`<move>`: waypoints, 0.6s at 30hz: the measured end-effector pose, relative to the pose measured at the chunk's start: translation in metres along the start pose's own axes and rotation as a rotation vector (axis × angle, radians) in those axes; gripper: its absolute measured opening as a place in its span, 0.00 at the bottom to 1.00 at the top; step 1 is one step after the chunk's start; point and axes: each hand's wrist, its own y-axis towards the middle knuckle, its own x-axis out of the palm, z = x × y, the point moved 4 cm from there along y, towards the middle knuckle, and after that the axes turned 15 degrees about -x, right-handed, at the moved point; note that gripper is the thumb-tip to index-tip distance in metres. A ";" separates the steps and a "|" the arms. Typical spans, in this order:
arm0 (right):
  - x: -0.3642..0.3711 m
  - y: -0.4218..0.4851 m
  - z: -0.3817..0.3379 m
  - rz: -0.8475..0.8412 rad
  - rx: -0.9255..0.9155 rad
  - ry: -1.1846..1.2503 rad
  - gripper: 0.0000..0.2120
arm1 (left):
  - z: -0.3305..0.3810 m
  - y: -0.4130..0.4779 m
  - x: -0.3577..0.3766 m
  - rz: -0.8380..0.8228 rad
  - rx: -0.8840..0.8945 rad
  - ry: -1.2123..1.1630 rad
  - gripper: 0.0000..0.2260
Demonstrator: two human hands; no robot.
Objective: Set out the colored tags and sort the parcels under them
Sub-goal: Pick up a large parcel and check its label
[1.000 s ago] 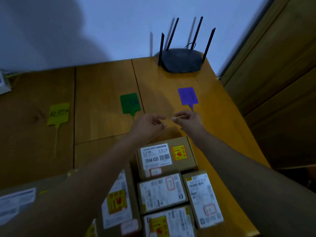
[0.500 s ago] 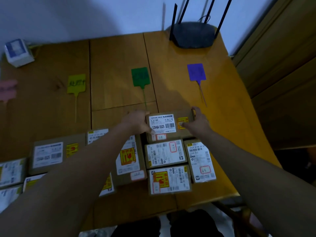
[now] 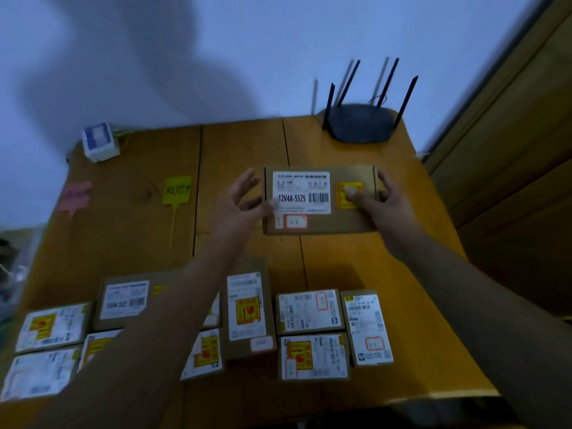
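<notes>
Both hands grip one box (image 3: 320,199): right hand (image 3: 382,201) pinches its right end, thumb on the yellow sticker, fingers wrapped behind the edge; left hand (image 3: 240,202) has fingers spread, thumb pressing the box's left edge. Box looks held above the bench (image 3: 387,264), mid-far, right of centre; can't tell if it touches the wood.

Progress, my read: early. Tags look set out, sorting barely begun.
- Near edge: unsorted parcels (image 3: 309,311) in a loose cluster, left to right, most touching each other, none under a tag. Both forearms cross over them.
- Yellow tag (image 3: 177,190) mid-left, flat on the bench, thin tail pointing near. Pink tag (image 3: 75,196) further left, blurred.
- Any other tags would be behind the held box; can't confirm them.
- Left to do: place this box under its tag, then all the rest.

Materials/shapes:
- Parcels: flat rectangular brown cardboard, matte, white printed labels with barcodes, yellow-and-red warning stickers, small red-bordered marks. Sizes vary; stiff, easy to pinch by the edges.
- Tags: thin flat paddle shape, handwriting on the yellow one, not readable.
- Bench: orange-brown wood planks, smooth, visible seams.
- Far: white-and-blue block (image 3: 99,142) at far left; dark router (image 3: 360,122), four upright antennas, far right against the wall.
</notes>
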 end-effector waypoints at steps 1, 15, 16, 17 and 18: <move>0.001 0.001 -0.021 0.013 -0.035 0.024 0.38 | 0.016 -0.009 -0.004 -0.023 -0.001 -0.084 0.31; 0.054 -0.039 -0.160 -0.133 -0.170 0.257 0.26 | 0.119 -0.112 -0.068 0.129 0.151 -0.221 0.20; 0.058 -0.042 -0.163 -0.148 -0.174 0.264 0.26 | 0.120 -0.116 -0.073 0.158 0.156 -0.245 0.19; 0.061 -0.043 -0.166 -0.160 -0.177 0.269 0.26 | 0.120 -0.120 -0.076 0.173 0.156 -0.265 0.18; 0.064 -0.045 -0.169 -0.166 -0.179 0.268 0.26 | 0.120 -0.124 -0.079 0.181 0.150 -0.275 0.17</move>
